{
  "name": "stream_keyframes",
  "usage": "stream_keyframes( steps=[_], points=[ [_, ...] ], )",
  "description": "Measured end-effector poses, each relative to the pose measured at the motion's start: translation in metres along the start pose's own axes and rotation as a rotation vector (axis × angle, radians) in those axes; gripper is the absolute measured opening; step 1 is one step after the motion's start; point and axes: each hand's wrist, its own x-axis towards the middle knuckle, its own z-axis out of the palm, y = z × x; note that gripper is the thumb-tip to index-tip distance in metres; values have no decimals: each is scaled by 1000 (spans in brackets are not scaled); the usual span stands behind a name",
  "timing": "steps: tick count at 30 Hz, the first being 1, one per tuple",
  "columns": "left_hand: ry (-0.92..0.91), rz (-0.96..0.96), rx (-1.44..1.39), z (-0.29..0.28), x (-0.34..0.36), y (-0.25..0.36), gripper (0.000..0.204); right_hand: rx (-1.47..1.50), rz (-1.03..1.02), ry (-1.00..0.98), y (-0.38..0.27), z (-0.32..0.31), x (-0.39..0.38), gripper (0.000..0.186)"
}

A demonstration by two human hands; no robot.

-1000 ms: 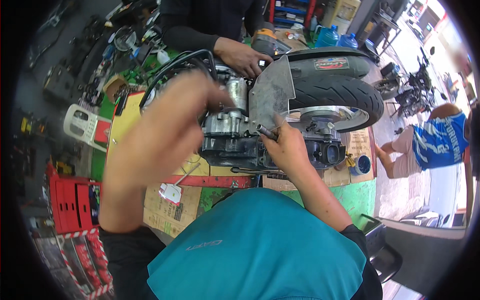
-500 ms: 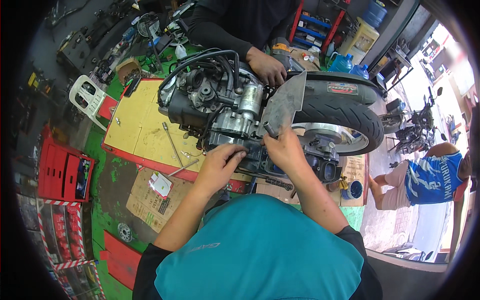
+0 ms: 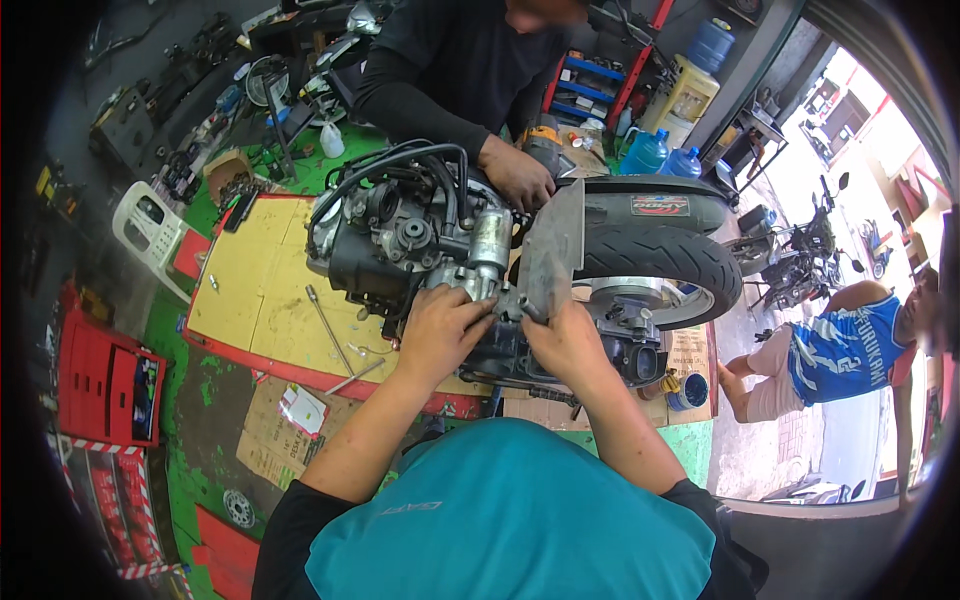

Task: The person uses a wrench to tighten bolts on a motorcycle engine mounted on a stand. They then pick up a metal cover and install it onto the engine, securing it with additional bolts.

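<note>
1. Rod (image 3: 327,325) lies loose on the counter (image 3: 235,290), left of engine; presumably parked in reach.
2. Engine (image 3: 370,262) sits on the counter, likely raised for access.
3. Left hand (image 3: 440,325): half-curled, fingertips on engine, maybe steadying; any pinch unclear.
4. Co-worker's hand (image 3: 518,178): on engine's far side, perhaps bracing.
5. Right hand (image 3: 560,342): curled round tube (image 3: 527,304); plate (image 3: 555,240) meets it, grip there unclear.
6. Wheel (image 3: 705,275): right of plate.

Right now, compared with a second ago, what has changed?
The left hand, raised over the engine earlier, has come down onto it. The right hand still grips the short metal tube beside the grey plate; the co-worker's hand remains beyond.
</note>
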Motion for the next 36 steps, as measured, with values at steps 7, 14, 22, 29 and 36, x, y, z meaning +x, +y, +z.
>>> stream_keyframes(
  steps=[7,14,22,29,36],
  points=[
    [-43,52,-93,2,0,-15,24,-244,-57,-9,-7,15,-23,106],
    [-103,97,-167,3,-2,-26,31,-279,-145,75,-12,26,-23,105],
    [-164,99,-82,2,5,-16,31,-212,-20,131,-9,25,-24,107],
    [-170,74,-68,3,8,-12,28,-155,-44,156,-7,18,-25,104],
    [-107,3,-88,9,6,-8,27,17,20,127,4,14,-19,88]
  ],
)
